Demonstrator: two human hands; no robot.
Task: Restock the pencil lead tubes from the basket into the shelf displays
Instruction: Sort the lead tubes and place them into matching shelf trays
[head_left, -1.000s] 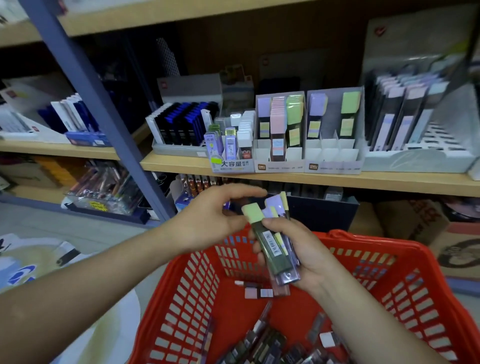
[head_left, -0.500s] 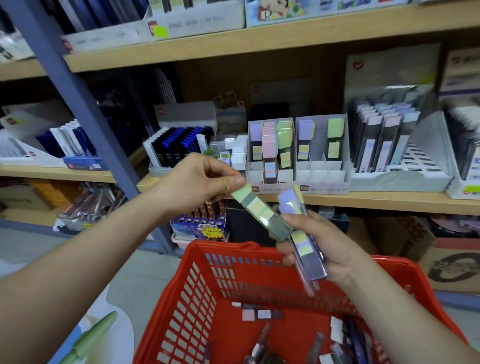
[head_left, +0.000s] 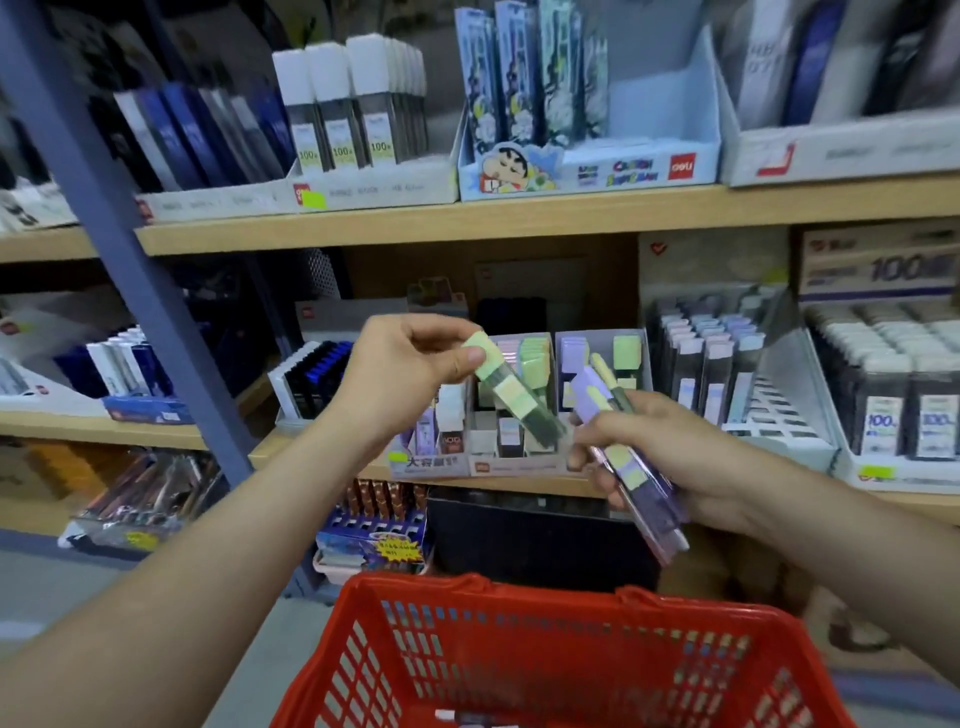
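My left hand (head_left: 410, 366) pinches the green cap of a lead tube (head_left: 514, 395), which slants down to the right in front of the shelf. Beside it my right hand (head_left: 670, 454) grips a bundle of tubes (head_left: 631, 467) with purple and yellow-green caps, tilted down to the right. Behind both hands stands the grey display box (head_left: 524, 465) with pastel-capped tubes in its slots on the middle shelf. The red basket (head_left: 519, 597) sits below at the bottom of the view; its contents are mostly out of frame.
A blue upright post (head_left: 119, 249) crosses the left side. Other display boxes of tubes fill the middle shelf (head_left: 322, 452) to the right (head_left: 878, 395) and the upper shelf (head_left: 363, 114). Boxes of pens sit on the floor level under the shelf.
Both hands have risen from the basket toward the middle shelf. My left hand has drawn the green-capped tube away from the bundle in my right hand. The view has tilted upward.
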